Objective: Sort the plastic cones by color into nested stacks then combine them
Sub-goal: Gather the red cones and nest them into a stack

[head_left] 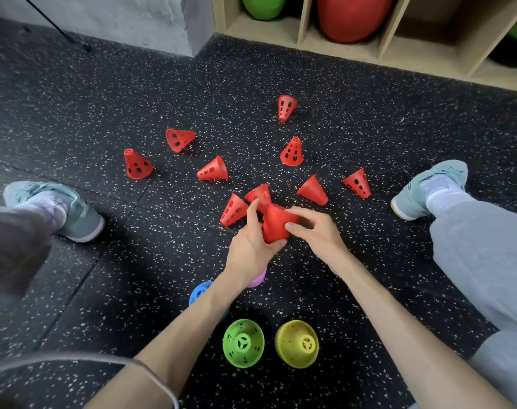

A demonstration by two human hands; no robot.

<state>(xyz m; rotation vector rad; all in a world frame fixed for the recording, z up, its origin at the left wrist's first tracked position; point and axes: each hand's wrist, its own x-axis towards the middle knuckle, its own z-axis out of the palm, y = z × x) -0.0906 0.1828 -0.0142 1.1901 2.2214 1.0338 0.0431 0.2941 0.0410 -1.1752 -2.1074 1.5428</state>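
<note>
Gripping the nested stack of red perforated plastic cones [276, 224] from both sides: left hand [251, 246] has its fingers curled under and round the wide end, forefinger pointing up along the near flank; right hand [313, 231] wraps over the far side, thumb pressed on the ribbed wall. Both are closed on the stack, which is held just above the black speckled rubber floor [133, 246], about mid-floor between the two grey-green shoes [59, 208].

Handling, as I judge it: thin moulded plastic, light, somewhat springy at the rim, stiffer at the narrow tip. The holes give fingers purchase, so slip is a small worry. Nested cones can jam if pushed in crooked. Best hold on a loose one looks to be a pinch at the narrow tip or across the rim.

Loose red cones [213, 169] lie scattered beyond the hands, ten by my count, most tipped on their sides, two touching just behind the stack; the farthest [286, 107] sits towards the wooden shelf unit [310, 45].

Near me, by the forearms: a green cone stack [244, 342] and a yellow cone stack [297, 343] side by side, mouths up; a blue stack [199, 292] and a purple one [258, 280] partly hidden by the left arm. Red looks to be the last colour unsorted.
</note>
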